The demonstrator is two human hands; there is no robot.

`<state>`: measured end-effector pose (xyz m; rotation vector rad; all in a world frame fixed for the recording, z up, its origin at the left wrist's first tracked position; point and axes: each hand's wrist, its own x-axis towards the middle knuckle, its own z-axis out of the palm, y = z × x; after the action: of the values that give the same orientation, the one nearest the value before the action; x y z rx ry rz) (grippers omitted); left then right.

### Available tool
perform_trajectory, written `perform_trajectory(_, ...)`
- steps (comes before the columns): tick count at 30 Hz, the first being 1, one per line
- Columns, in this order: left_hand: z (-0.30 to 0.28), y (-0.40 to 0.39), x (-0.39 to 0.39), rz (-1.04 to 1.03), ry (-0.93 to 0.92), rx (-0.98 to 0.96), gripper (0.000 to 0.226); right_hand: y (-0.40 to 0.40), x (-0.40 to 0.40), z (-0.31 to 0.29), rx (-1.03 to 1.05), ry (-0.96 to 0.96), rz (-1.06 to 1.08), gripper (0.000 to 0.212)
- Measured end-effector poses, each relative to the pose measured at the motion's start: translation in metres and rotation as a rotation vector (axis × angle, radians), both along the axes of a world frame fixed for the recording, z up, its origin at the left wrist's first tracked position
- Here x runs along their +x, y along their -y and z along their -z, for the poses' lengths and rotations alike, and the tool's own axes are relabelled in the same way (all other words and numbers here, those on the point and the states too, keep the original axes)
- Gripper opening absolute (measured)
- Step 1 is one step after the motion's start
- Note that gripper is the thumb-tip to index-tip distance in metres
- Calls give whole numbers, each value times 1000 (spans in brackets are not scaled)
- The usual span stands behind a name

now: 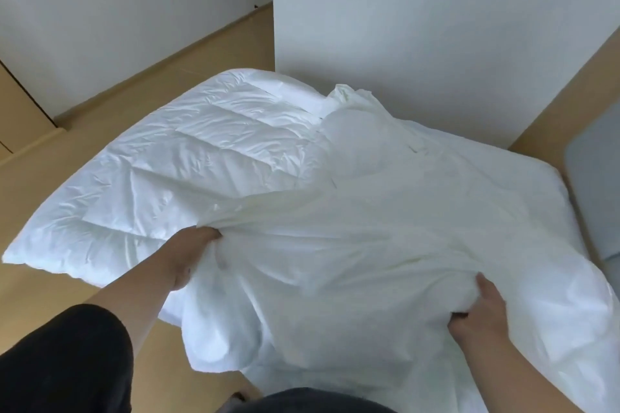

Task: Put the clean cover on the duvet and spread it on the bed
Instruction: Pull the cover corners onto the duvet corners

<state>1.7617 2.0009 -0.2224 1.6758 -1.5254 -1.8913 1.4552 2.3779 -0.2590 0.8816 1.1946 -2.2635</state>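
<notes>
One person stands at the end of one bed (557, 174) and looks down at it. Two bare hands show.

One white duvet (174, 164) lies on the bed. It is puffy, with stitched squares, and its near left corner hangs past the bed edge over the brown floor (50, 282). One thin white cover (362, 231) lies on top of the duvet. It hides the right and near part of the duvet and leaves the left part bare. The cover is wrinkled, and one bunched lump of it sticks up at the far end, by the white wall (436, 17).

The left hand (191, 253) grips a fistful of the cover at its left edge, with the fingers curled into the cloth. The right hand (479, 310) grips the cover near the person's body, with the thumb on top and the fingers tucked under a fold. Cloth pulls tight in wrinkles between the two hands.

One black sleeve (63, 359) covers the left upper arm.
</notes>
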Motion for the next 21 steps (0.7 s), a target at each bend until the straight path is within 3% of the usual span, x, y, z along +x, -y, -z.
perform_trajectory(4,8,21,11,121,4,28,19,5,62,17,271,-37,-119,35)
perform_trajectory(8,13,35,15,248,80,-72,19,13,116,55,298,26,-344,59)
perform_trajectory(12,22,43,23,340,146,-73,38,21,156,93,405,97,-580,58)
perform_trajectory(15,38,47,27,365,208,-94,25,27,165,124,486,191,-728,74)
perform_trajectory(16,43,48,28,363,232,-98,22,29,166,134,539,207,-716,76)
perform_trajectory(19,53,47,28,398,305,-89,41,43,158,155,682,196,-550,71)
perform_trajectory(21,52,46,28,426,320,-87,48,66,135,145,646,141,-481,58)
